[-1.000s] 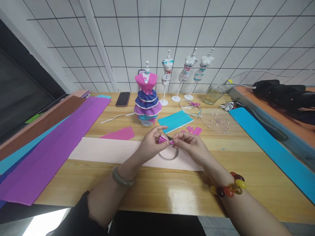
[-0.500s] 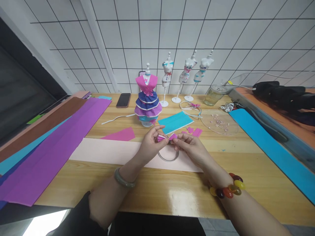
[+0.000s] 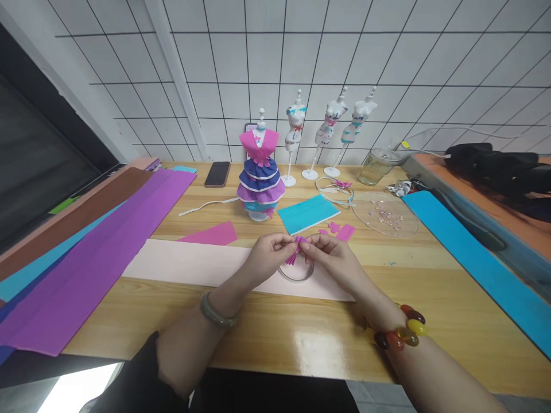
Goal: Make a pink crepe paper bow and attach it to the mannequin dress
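Observation:
Between my fingertips is a small pink pleated paper bow (image 3: pixel 291 260), turned so one fanned end points down. My left hand (image 3: pixel 269 259) is closed, pinching it from the left with thumb and fingers. From the right, my right hand (image 3: pixel 334 256) is closed in a pinch on the same bow. A thin grey ring (image 3: pixel 296 279) shows just below the fingers, over a pale pink paper strip (image 3: pixel 189 265); whether it is joined to the bow I cannot tell. Beyond my hands lie a blue face mask (image 3: pixel 307 213) and pink paper cut-outs (image 3: pixel 334 228).
A dress form in a layered paper dress (image 3: pixel 260 172) stands behind, beside several white mannequins (image 3: pixel 295 123). A phone (image 3: pixel 217 174), a glass jar (image 3: pixel 377 166) and a clear plate of gems (image 3: pixel 385 215) sit around. Purple paper (image 3: pixel 99 258) and blue paper (image 3: pixel 477 264) flank the table.
The bow has turned from lying sideways to pointing downward. My left fingers, partly stretched out before, have curled in around it. Both hands stay at nearly the same place.

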`<state>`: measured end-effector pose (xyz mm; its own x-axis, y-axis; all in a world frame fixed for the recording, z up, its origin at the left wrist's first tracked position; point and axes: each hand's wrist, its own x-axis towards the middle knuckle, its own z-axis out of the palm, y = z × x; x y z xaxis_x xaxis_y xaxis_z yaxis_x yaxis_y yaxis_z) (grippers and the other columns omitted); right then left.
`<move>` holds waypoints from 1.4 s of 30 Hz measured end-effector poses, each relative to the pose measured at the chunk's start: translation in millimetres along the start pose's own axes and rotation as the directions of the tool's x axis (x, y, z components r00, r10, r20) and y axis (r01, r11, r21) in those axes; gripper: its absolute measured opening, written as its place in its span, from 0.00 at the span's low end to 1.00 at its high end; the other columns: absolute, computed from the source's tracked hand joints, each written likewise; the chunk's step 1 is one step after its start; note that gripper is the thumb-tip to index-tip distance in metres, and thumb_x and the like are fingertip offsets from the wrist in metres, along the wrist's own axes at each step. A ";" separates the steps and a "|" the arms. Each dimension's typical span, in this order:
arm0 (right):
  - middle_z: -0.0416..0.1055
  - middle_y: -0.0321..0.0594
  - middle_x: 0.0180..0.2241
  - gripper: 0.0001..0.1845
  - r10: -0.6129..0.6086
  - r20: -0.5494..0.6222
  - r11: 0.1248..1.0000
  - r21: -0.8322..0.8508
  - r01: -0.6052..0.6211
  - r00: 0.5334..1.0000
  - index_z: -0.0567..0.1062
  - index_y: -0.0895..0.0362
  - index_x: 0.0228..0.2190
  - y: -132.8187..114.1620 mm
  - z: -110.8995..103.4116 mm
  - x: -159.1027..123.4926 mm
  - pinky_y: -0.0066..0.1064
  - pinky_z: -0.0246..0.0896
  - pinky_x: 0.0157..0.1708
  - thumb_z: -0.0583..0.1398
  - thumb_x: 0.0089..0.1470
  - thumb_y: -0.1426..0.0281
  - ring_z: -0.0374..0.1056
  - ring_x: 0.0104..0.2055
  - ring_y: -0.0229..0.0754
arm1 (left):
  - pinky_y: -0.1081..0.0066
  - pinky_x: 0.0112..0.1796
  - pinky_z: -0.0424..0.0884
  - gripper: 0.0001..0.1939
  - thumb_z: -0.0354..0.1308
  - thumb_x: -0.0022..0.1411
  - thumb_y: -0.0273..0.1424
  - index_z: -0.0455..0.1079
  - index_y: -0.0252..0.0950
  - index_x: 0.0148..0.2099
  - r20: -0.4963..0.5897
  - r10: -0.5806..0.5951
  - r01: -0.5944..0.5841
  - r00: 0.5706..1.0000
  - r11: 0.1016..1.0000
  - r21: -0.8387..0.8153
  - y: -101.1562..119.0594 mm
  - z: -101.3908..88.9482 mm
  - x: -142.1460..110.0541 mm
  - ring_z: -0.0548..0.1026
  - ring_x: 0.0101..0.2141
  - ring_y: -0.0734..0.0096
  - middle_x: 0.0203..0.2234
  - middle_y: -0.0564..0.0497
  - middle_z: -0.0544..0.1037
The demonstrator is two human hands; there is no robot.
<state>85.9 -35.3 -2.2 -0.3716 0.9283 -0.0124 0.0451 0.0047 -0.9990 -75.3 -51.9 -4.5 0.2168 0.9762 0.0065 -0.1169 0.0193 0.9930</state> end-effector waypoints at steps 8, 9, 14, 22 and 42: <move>0.71 0.36 0.24 0.12 -0.027 0.004 1.000 -0.010 0.027 1.000 0.73 0.57 0.30 -0.1 1.5 0.9 0.29 0.62 0.27 0.63 0.44 0.63 0.65 0.24 0.35 | 0.74 0.32 0.61 0.09 0.56 0.54 0.33 0.71 0.32 0.29 -0.033 0.013 -0.012 0.999 1.000 0.015 2.1 -2.3 0.9 0.67 0.27 0.75 0.23 0.52 0.71; 0.70 0.35 0.23 0.12 -0.023 -0.001 1.000 -0.021 0.023 1.000 0.73 0.57 0.30 -0.4 1.4 0.7 0.29 0.62 0.26 0.63 0.44 0.62 0.65 0.24 0.35 | 0.74 0.32 0.61 0.09 0.56 0.54 0.33 0.71 0.32 0.29 -0.028 0.012 -0.012 1.000 1.000 0.016 1.8 -2.5 0.8 0.67 0.27 0.75 0.23 0.52 0.71; 0.69 0.34 0.19 0.11 -0.003 -0.014 0.999 -0.050 0.002 1.000 0.73 0.58 0.27 -3.0 1.1 0.3 0.29 0.61 0.25 0.62 0.45 0.62 0.64 0.21 0.35 | 0.74 0.32 0.62 0.08 0.57 0.53 0.33 0.72 0.32 0.31 -0.023 -0.001 0.001 1.000 1.000 -0.007 1.1 -2.9 0.3 0.68 0.28 0.75 0.25 0.51 0.73; 0.68 0.33 0.17 0.13 0.029 -0.014 0.999 -0.030 -0.029 0.999 0.71 0.58 0.24 0.9 1.5 -0.2 0.29 0.59 0.25 0.62 0.44 0.60 0.63 0.20 0.34 | 0.74 0.31 0.62 0.07 0.55 0.54 0.31 0.71 0.32 0.30 -0.080 0.038 -0.040 0.996 0.999 -0.023 4.3 -2.4 2.1 0.66 0.26 0.76 0.22 0.52 0.71; 0.67 0.34 0.19 0.12 0.027 0.001 0.999 -0.026 -0.027 1.000 0.71 0.58 0.25 2.2 1.3 0.8 0.28 0.57 0.25 0.62 0.46 0.61 0.62 0.22 0.34 | 0.75 0.30 0.61 0.07 0.56 0.55 0.32 0.70 0.32 0.31 -0.065 0.045 -0.049 0.997 0.997 -0.052 0.5 -5.1 3.8 0.66 0.25 0.78 0.22 0.54 0.70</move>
<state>84.5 -35.1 -4.5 -0.3714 0.9277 -0.0390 0.0790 -0.0103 -0.9968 -79.5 -47.1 -4.5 0.1480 0.9880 0.0438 -0.1776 -0.0170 0.9839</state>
